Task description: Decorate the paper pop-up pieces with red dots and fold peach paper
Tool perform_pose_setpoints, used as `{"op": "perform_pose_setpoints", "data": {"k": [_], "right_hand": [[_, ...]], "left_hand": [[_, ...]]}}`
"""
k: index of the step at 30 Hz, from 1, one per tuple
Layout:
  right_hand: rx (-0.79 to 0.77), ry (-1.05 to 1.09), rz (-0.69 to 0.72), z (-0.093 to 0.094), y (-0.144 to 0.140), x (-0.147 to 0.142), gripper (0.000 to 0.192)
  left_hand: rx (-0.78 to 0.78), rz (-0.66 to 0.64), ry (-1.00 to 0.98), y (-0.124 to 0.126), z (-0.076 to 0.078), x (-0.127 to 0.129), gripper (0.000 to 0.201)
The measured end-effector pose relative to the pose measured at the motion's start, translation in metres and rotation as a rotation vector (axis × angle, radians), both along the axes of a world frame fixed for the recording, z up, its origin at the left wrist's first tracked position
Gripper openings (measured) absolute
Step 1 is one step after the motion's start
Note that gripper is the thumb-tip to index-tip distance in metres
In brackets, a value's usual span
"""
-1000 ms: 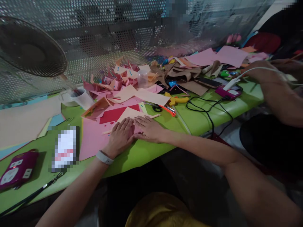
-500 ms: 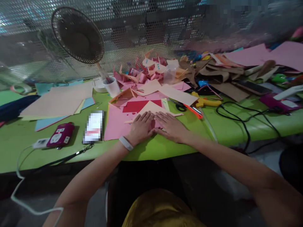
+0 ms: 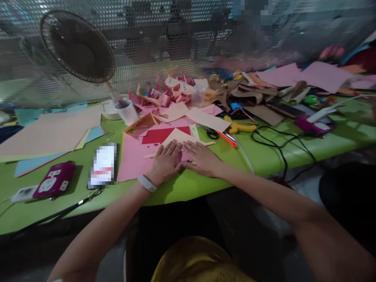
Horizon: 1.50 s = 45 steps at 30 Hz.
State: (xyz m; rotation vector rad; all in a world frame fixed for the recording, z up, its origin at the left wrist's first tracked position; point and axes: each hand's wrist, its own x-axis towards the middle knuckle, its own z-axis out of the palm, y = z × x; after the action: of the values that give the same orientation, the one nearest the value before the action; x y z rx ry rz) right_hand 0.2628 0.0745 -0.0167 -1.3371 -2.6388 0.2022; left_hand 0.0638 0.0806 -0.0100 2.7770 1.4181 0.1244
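Note:
My left hand (image 3: 165, 162) and my right hand (image 3: 200, 158) lie flat, palms down, side by side on a peach paper triangle (image 3: 177, 136) near the front edge of the green table (image 3: 73, 196). The fingers are spread and press the paper; neither hand grips anything. Under the triangle lies a pink sheet (image 3: 132, 160) and behind it a red sheet (image 3: 158, 135). A thin wooden stick (image 3: 210, 143) pokes out to the right of my right hand. My left wrist wears a white band (image 3: 146, 183).
Scissors with an orange handle (image 3: 223, 137) and a yellow glue gun (image 3: 239, 127) lie behind the hands. A heap of folded paper pieces (image 3: 170, 94), a white cup (image 3: 127, 111), a fan (image 3: 78, 47), a purple power strip (image 3: 54, 184), a phone (image 3: 102, 164) and black cables (image 3: 279, 141) surround them.
Only the camera view has swung, first left, then back a little to the right. Both hands stay flat on the same paper.

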Motion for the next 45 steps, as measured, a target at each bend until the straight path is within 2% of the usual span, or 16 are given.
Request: {"op": "perform_pose_setpoints", "data": {"k": [6,13,20,27,30,33,36,38,42,45], "right_hand": [[-0.025,-0.03,-0.005,0.006,0.001,-0.001,0.091],[-0.008,-0.036,0.017,0.003,0.002,0.007,0.092],[-0.072,0.028,-0.12,0.008,-0.008,0.033,0.094],[-0.113,-0.011,-0.214,0.016,-0.016,0.06,0.093],[-0.055,0.009,-0.241,0.027,-0.016,0.054,0.094],[0.011,0.064,-0.147,0.035,-0.008,0.034,0.09],[-0.027,0.056,-0.015,0.028,0.004,0.01,0.089],[-0.052,0.034,0.009,0.017,0.01,0.001,0.092],[-0.024,0.025,0.043,-0.005,0.014,0.001,0.095],[0.003,0.027,0.062,-0.009,0.012,0.006,0.095]], "left_hand": [[0.043,-0.011,0.039,0.003,-0.001,-0.002,0.072],[0.105,-0.033,0.026,0.005,-0.005,-0.003,0.07],[0.139,-0.027,-0.013,0.004,-0.004,-0.001,0.072],[0.111,-0.022,-0.013,0.002,-0.001,0.001,0.072],[0.095,-0.012,-0.013,0.001,0.0,0.002,0.072],[0.089,-0.013,-0.012,0.0,0.0,0.001,0.071],[0.076,-0.007,0.009,0.001,-0.001,0.0,0.068],[0.072,-0.011,0.032,0.002,-0.001,-0.001,0.066],[0.068,-0.022,0.062,0.004,-0.001,-0.001,0.07],[0.061,-0.015,0.066,0.005,-0.002,-0.002,0.073]]}}
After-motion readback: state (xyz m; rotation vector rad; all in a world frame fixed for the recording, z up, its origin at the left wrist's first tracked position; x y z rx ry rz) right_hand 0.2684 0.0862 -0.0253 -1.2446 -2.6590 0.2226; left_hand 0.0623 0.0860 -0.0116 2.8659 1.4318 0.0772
